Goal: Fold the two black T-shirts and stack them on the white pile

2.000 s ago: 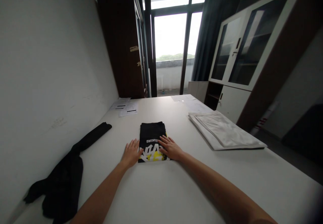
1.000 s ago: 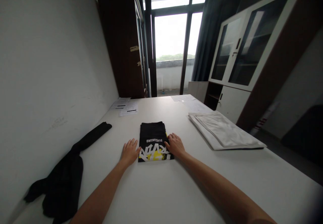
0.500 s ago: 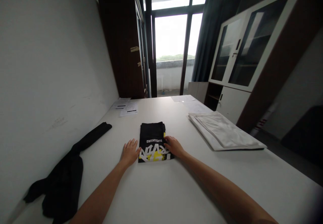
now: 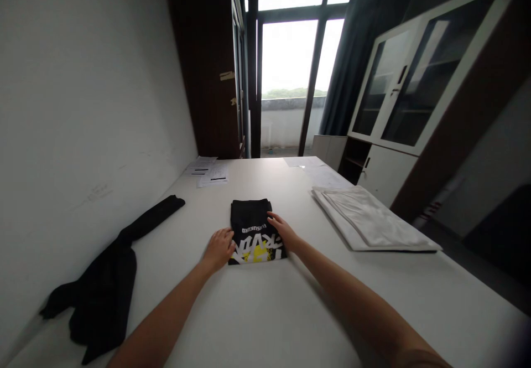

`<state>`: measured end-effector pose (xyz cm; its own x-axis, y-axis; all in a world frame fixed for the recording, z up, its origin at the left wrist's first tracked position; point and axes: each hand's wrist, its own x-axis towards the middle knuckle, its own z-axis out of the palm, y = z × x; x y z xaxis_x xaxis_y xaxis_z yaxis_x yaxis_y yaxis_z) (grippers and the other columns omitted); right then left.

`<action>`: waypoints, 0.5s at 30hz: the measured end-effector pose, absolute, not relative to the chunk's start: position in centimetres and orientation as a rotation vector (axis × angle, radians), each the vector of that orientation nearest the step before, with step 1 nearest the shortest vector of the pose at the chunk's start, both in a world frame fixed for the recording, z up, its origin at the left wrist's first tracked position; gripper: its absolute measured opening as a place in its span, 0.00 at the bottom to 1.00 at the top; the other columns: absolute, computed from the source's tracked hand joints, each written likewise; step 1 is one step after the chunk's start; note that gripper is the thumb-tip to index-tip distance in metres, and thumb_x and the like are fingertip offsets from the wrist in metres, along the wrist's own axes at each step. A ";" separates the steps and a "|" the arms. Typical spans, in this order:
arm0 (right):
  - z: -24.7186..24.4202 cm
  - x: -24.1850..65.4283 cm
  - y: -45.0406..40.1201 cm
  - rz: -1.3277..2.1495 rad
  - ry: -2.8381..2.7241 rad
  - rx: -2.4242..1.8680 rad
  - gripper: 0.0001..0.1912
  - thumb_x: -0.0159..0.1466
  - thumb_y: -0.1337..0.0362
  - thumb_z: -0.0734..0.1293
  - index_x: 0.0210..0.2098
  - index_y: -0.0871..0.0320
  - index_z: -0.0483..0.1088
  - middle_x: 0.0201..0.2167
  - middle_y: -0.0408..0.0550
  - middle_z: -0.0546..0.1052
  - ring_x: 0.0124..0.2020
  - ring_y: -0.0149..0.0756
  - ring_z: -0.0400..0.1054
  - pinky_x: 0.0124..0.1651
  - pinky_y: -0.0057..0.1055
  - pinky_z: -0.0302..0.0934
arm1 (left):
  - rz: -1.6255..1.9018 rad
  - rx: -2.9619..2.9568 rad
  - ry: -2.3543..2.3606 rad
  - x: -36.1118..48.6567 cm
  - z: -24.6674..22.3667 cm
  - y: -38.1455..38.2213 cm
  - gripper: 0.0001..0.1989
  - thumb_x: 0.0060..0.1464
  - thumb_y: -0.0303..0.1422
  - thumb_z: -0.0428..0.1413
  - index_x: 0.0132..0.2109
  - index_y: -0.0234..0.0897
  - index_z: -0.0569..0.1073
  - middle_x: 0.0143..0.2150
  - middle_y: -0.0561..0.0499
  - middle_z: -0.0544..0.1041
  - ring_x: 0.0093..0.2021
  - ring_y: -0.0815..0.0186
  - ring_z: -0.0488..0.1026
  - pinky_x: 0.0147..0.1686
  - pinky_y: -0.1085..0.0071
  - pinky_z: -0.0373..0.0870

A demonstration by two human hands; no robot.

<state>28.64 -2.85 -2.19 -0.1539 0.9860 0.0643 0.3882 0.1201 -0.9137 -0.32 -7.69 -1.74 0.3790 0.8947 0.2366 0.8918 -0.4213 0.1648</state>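
A black T-shirt point(image 4: 251, 218), folded into a compact rectangle, lies flat on the white table point(image 4: 232, 312). White lettering and a yellow patch show on its near half. My left hand point(image 4: 219, 249) rests at its left edge, fingers stretched out and slightly bent, the tips touching the cloth. At the right edge, my right hand point(image 4: 284, 232) lies with its fingers extended over the side of the fabric. Neither hand grips the cloth. The thumbs are partly hard to make out.
A crumpled black garment point(image 4: 105, 279) lies along the left side by the wall. On the right is a folded white cloth point(image 4: 373, 218). Papers point(image 4: 213, 174) lie at the table's far left, with more sheets point(image 4: 319, 171) at the far right. Cabinets point(image 4: 394, 102) stand beyond.
My right hand has slid a little farther up the shirt's right edge. The left hand has moved inward, its fingers now drawn closer together against the left edge. The view has shifted slightly.
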 end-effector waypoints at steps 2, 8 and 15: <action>-1.9 28.6 -1.0 0.957 -1.721 -1.401 0.30 0.73 0.50 0.56 0.70 0.51 0.60 0.59 0.49 0.75 0.56 0.43 0.73 0.59 0.43 0.68 | 0.428 2.588 1.691 0.0 -1.3 -8.0 0.21 0.67 0.35 0.47 0.63 0.37 0.71 0.60 0.41 0.72 0.61 0.54 0.67 0.63 0.58 0.60; -1.4 28.0 2.9 0.661 -1.840 -1.664 0.25 0.66 0.62 0.64 0.62 0.53 0.72 0.59 0.46 0.76 0.61 0.42 0.69 0.64 0.38 0.62 | 0.441 2.490 1.584 1.2 -1.1 -9.3 0.27 0.61 0.30 0.50 0.66 0.37 0.68 0.56 0.42 0.76 0.56 0.56 0.71 0.59 0.61 0.64; -0.2 27.9 0.4 0.290 -2.144 -1.781 0.27 0.67 0.69 0.60 0.64 0.50 0.70 0.60 0.47 0.75 0.60 0.44 0.70 0.63 0.37 0.62 | 0.715 2.068 1.118 2.9 -1.7 -10.8 0.36 0.56 0.27 0.53 0.71 0.40 0.60 0.36 0.55 0.76 0.33 0.68 0.72 0.38 0.72 0.69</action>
